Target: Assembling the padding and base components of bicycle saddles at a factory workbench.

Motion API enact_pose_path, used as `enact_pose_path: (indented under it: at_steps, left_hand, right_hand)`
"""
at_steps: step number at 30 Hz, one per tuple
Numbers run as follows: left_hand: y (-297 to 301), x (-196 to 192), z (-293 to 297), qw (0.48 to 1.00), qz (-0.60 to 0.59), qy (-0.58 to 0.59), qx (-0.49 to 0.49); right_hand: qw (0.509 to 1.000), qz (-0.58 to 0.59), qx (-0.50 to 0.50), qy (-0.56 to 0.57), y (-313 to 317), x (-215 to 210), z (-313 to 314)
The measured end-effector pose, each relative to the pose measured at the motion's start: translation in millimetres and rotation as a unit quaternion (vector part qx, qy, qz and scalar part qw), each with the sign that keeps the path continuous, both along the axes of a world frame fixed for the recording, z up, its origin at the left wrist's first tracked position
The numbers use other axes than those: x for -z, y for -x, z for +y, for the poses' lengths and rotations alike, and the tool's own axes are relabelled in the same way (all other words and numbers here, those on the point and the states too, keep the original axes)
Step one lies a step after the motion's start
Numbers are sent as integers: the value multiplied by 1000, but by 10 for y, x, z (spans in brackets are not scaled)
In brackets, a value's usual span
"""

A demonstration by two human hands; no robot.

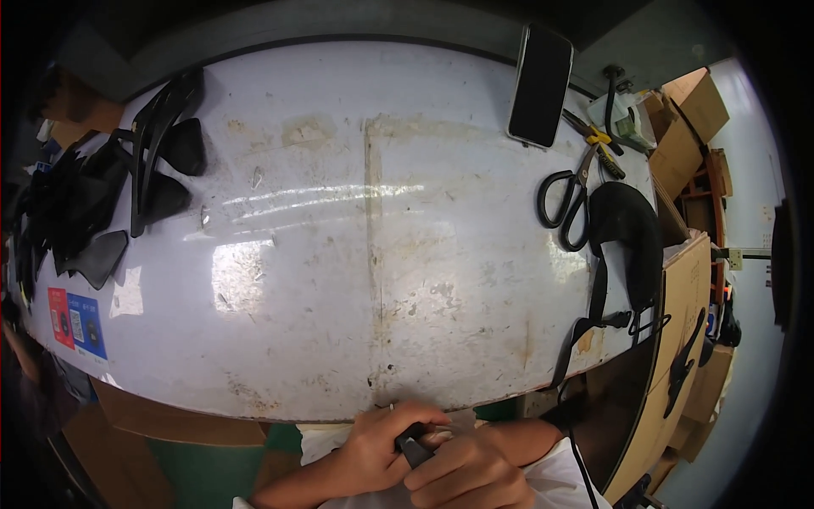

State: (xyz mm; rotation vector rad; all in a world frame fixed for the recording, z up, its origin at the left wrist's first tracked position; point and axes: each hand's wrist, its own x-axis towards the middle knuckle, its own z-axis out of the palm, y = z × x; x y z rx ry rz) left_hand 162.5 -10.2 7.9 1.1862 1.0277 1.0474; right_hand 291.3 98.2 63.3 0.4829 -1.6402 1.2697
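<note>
Both of my hands are close together at the table's near edge, low in the view. My left hand [370, 452] is closed, with its fingers curled around a small black piece [415, 450]. From the other side, my right hand [471, 472] is closed on the same piece, its knuckles facing up. Only a short, dark, flat-sided part of the piece shows between the hands. My fingers hide the rest, so I cannot tell its kind.
On the white, stained table [297, 339] a heap of black, shaped parts [93, 187] lies left. At the right are a phone [540, 85], scissors [562, 204], yellow-handled pliers [598, 136] and a black curved band [632, 220]. Cardboard boxes [682, 305] stand beyond the right edge.
</note>
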Motion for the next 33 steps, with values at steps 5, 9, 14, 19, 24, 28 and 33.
enact_pose_path:
  at_steps: [5, 9, 14, 19, 24, 28, 33]
  left_hand:
    - [18, 9, -14, 1000, 11, 6, 17]
    - [11, -9, 4, 999, 0, 8, 34]
    - [-9, -57, 50, 999, -1, 0, 37]
    - [-6, -55, 61, 1000, 5, -1, 21]
    - [9, -24, 23, 1000, 9, -26, 2]
    - [86, -27, 44, 999, 2, -16, 43]
    - [-7, -35, 71, 1000, -10, -5, 1]
  right_hand:
    - [992, 21, 55, 108, -1, 79, -226]
    - [983, 24, 55, 172, -54, 71, -192]
    - [994, 8, 98, 54, -134, 76, -252]
    - [995, -32, 59, 77, -145, 92, -260]
    - [899, -23, 133, 416, -21, 81, -412]
    - [931, 147, 225, 245, -5, 208, -416]
    - [963, 85, 133, 218, -185, 230, -391]
